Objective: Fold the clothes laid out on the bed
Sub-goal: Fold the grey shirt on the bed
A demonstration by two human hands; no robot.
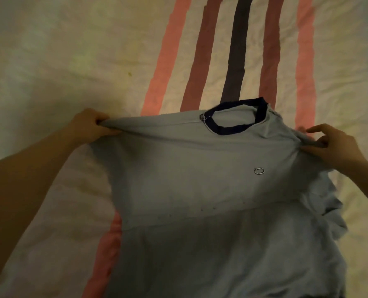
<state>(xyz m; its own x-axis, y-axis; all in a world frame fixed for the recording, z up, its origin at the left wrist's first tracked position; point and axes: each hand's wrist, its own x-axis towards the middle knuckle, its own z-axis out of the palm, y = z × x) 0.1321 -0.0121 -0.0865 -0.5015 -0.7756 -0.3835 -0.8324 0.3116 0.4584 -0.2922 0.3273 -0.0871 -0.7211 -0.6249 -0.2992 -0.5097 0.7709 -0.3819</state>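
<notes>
Right now, per label:

L hand [90,125]: fingers curled tight round the left shoulder corner of the T-shirt [211,190], cloth bunched in the fist; knuckles toward the far end of the bed. L forearm bare, runs in from bottom-left edge, stretched out nearly straight.

R hand [331,145]: thumb + curled fingers pinch the right shoulder corner of the shirt; index finger sticks out straighter, pointing left over the cloth. R forearm comes in from the right edge, less of it in view.

Hands vs each other: well apart, one at each shoulder, shirt pulled taut betw. them along the top edge.

T-shirt: light blue-grey w/ dark navy collar [237,117], neck opening at the far side, centre-right. Body spreads toward the bottom of the view. Top edge looks lifted off the bed; can't tell how far. Right side rumpled + bunched below the R hand; left side smoother. A crease line crosses the middle of the body, tilted.

Small ring logo [259,171]: on the chest, right of centre.

Small metal-looking bit at collar's left end: too small to tell what.

Bed sheet [71,61]: cream, wrinkled, w/ pink, maroon + one dark grey stripe [237,52] running away from the collar; shirt lies over the stripes.
</notes>
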